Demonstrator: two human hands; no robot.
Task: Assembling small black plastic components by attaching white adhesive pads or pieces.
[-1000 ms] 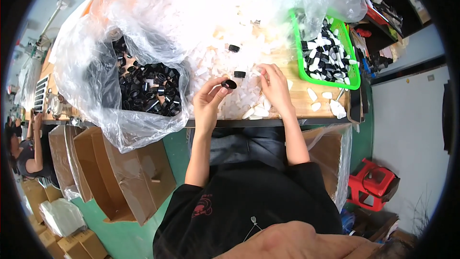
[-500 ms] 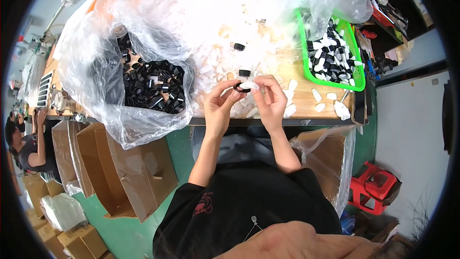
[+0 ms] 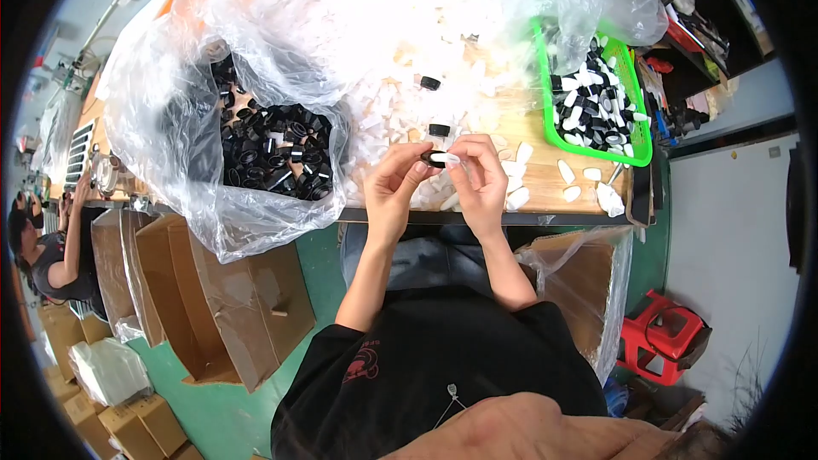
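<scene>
Over the table's front edge, my left hand [image 3: 392,183] pinches a small black ring-shaped part [image 3: 433,161] between thumb and fingers. My right hand [image 3: 479,183] grips a white oval piece [image 3: 446,157] by its right end. The two parts meet between my fingertips, the white one lying against the black ring's opening; how deep it sits cannot be made out. Just beyond my fingers are two loose black parts [image 3: 439,130]. White pieces [image 3: 515,183] lie scattered around my right hand.
A clear plastic bag [image 3: 196,204] of black ring parts stands open at left. At right, a green basket [image 3: 645,149] holds black-and-white pieces. White pieces cover the table's middle. Cardboard boxes [image 3: 256,307] stand below, a red stool [image 3: 665,336] at right. Another person [image 3: 64,264] works far left.
The white piece has come level with the black ring and against it, and the ring has tilted flatter. Both hands stay in nearly the same place.
</scene>
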